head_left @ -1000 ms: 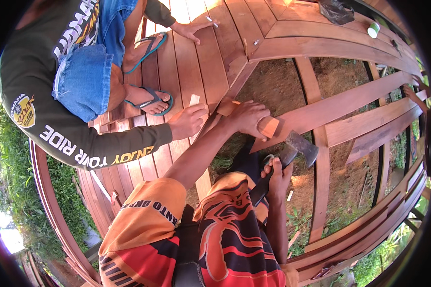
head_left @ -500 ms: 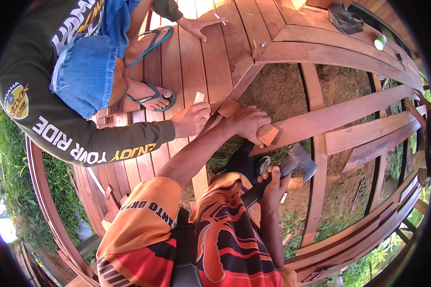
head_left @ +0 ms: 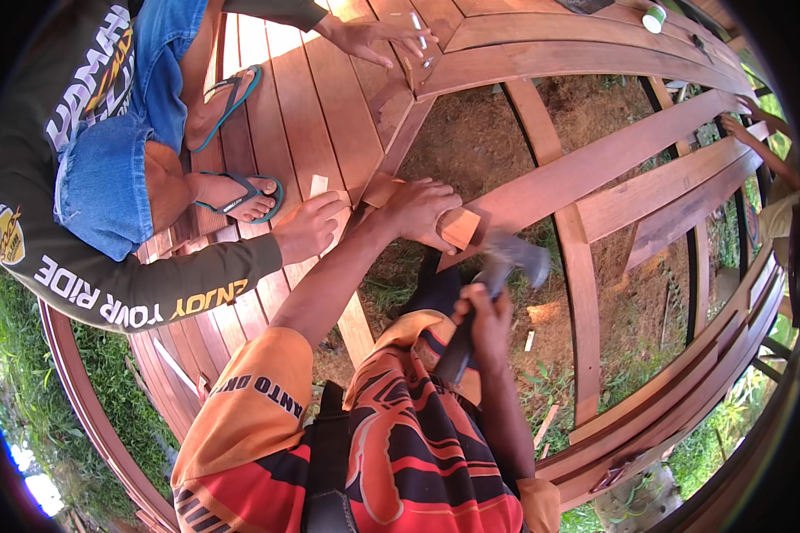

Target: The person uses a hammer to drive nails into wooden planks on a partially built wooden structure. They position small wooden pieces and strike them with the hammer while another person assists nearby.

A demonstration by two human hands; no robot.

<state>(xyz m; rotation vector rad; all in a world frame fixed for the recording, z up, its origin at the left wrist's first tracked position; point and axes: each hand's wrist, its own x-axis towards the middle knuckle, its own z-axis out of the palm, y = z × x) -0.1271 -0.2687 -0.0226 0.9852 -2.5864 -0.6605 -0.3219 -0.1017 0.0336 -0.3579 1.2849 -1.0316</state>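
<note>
While the left hand (head_left: pixel 422 209) is closed over a short wooden block (head_left: pixel 458 228), the right hand (head_left: pixel 487 320) is wrapped around the dark handle of a hatchet-like tool (head_left: pixel 458 346), gripping near its head, which is blurred. The block lies across the deck's inner edge, below the corner where the deck (head_left: pixel 302 98) opens onto bare soil, its sawn end pointing toward the near end of a long board (head_left: pixel 587 173); whether they touch, I cannot tell. Beside that edge, a co-worker's hand (head_left: pixel 309 226) pinches a pale wood chip (head_left: pixel 318 186).

The block looks stiff, fairly light and unlikely to slip, best held by its long sides with fingers clear of the end. The tool is probably head-heavy: holding high on the handle should give control, lower down more swing.
</note>
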